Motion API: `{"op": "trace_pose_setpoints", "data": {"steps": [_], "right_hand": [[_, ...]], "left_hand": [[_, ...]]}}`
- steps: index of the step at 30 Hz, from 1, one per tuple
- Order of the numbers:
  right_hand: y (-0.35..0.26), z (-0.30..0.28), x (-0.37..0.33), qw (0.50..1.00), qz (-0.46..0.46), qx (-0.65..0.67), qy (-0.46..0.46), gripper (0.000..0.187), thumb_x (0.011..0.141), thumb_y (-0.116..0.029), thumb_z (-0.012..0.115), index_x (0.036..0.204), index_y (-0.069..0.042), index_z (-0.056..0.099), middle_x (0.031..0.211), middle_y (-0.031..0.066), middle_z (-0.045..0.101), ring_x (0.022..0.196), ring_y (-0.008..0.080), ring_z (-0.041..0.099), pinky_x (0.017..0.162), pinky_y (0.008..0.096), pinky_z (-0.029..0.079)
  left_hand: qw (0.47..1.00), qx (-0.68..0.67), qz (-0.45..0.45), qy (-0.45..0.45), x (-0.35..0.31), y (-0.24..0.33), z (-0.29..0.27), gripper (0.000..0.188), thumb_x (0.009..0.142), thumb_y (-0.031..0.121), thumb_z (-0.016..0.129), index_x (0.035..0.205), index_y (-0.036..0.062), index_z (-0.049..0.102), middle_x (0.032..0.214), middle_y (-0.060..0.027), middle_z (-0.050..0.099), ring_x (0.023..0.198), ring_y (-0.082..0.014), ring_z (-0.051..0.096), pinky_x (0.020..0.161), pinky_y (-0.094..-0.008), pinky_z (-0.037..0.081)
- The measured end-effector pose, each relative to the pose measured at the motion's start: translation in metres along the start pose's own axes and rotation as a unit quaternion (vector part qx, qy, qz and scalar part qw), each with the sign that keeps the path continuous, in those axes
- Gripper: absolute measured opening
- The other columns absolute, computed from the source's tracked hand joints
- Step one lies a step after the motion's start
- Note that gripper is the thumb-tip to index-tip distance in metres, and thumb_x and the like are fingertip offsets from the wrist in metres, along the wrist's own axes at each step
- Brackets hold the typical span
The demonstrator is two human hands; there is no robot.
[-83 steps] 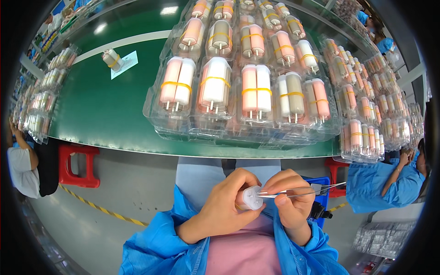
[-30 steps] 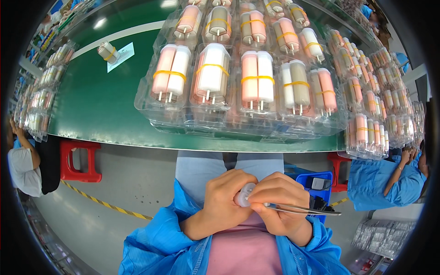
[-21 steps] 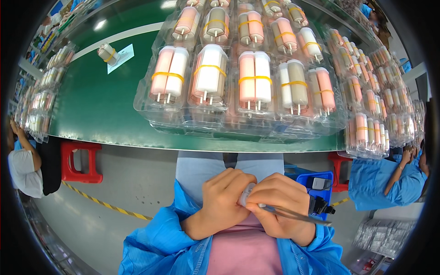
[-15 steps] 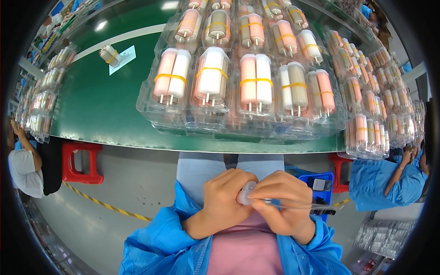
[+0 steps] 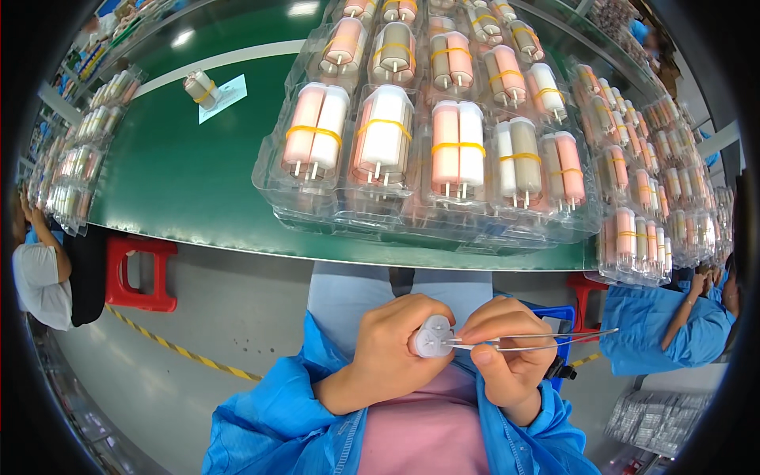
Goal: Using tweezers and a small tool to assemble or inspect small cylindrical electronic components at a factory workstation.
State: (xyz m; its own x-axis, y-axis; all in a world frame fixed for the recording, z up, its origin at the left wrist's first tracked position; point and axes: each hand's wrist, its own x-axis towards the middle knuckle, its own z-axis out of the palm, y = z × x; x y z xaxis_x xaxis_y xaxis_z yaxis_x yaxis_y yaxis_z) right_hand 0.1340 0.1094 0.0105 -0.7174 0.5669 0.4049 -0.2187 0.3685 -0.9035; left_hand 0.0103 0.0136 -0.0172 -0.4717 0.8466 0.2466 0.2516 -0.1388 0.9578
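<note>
Our left hand [image 5: 386, 348] clasps a white-ended tube [image 5: 433, 336]; at three o'clock, our right hand [image 5: 509, 348] pinches tweezers [image 5: 546, 347], seemingly probing it; next calls for steadiness.

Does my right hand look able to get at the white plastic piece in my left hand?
Probably yes: the right hand holds tweezers with the tips at the end of the white plastic piece, which the left hand leaves uncovered. Nothing seems to be in the way.

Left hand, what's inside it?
The left hand holds a small piece. Its whitish, lobed end shows, with the tips of the tweezers in the right hand at it. The hand covers most of the body, so I can't tell how long it is.
</note>
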Motion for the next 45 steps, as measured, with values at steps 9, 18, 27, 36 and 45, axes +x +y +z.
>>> {"op": "trace_pose_setpoints", "data": {"steps": [9, 18, 27, 36, 45], "right_hand": [[-0.003, 0.007, 0.005, 0.999, -0.019, -0.039, -0.024, 0.016, 0.072, -0.001, 0.072, 0.086, 0.0, 0.066, 0.081, 0.012, 0.066, 0.067, 0.0232, 0.062, 0.058, 0.0292, 0.049], [-0.004, 0.007, 0.006, 0.996, -0.041, -0.069, -0.044, 0.018, 0.071, -0.001, 0.073, 0.087, 0.0, 0.066, 0.083, 0.0121, 0.065, 0.067, 0.0255, 0.063, 0.059, 0.0309, 0.05], [-0.001, 0.005, 0.006, 0.997, -0.043, -0.047, -0.052, 0.019, 0.069, -0.001, 0.075, 0.087, 0.0, 0.068, 0.082, 0.0129, 0.066, 0.067, 0.0257, 0.063, 0.058, 0.0307, 0.051], [0.002, 0.011, 0.005, 0.997, -0.057, -0.053, -0.028, 0.015, 0.071, -0.002, 0.074, 0.085, 0.0, 0.067, 0.08, 0.0118, 0.066, 0.065, 0.0247, 0.062, 0.057, 0.0302, 0.05], [0.003, 0.01, 0.003, 0.997, -0.063, -0.037, -0.027, 0.016, 0.073, -0.003, 0.074, 0.087, 0.0, 0.067, 0.081, 0.0121, 0.066, 0.066, 0.025, 0.063, 0.058, 0.0305, 0.051]], "left_hand": [[1.0, -0.011, -0.004, -0.009, -0.001, -0.001, 0.001, 0.022, 0.064, 0.003, 0.073, 0.081, 0.0043, 0.06, 0.072, -0.0095, 0.06, 0.062, -0.0272, 0.06, 0.053, -0.0332, 0.045], [1.0, 0.02, 0.016, 0.002, -0.001, -0.001, 0.001, 0.023, 0.062, 0.004, 0.073, 0.081, 0.0053, 0.06, 0.07, -0.0083, 0.059, 0.061, -0.0271, 0.058, 0.053, -0.0338, 0.045], [0.999, 0.02, 0.036, 0.004, -0.001, -0.003, 0.0, 0.025, 0.06, 0.004, 0.073, 0.081, 0.0049, 0.06, 0.071, -0.0085, 0.059, 0.061, -0.0276, 0.058, 0.052, -0.0343, 0.045], [0.998, 0.029, 0.049, 0.012, 0.0, -0.003, 0.0, 0.023, 0.06, 0.004, 0.074, 0.079, 0.0048, 0.06, 0.07, -0.0085, 0.059, 0.06, -0.0278, 0.058, 0.052, -0.0346, 0.045], [0.999, 0.01, 0.038, 0.011, -0.001, -0.003, 0.001, 0.022, 0.061, 0.004, 0.074, 0.079, 0.0047, 0.06, 0.071, -0.0084, 0.06, 0.061, -0.027, 0.059, 0.053, -0.0338, 0.045]]}}
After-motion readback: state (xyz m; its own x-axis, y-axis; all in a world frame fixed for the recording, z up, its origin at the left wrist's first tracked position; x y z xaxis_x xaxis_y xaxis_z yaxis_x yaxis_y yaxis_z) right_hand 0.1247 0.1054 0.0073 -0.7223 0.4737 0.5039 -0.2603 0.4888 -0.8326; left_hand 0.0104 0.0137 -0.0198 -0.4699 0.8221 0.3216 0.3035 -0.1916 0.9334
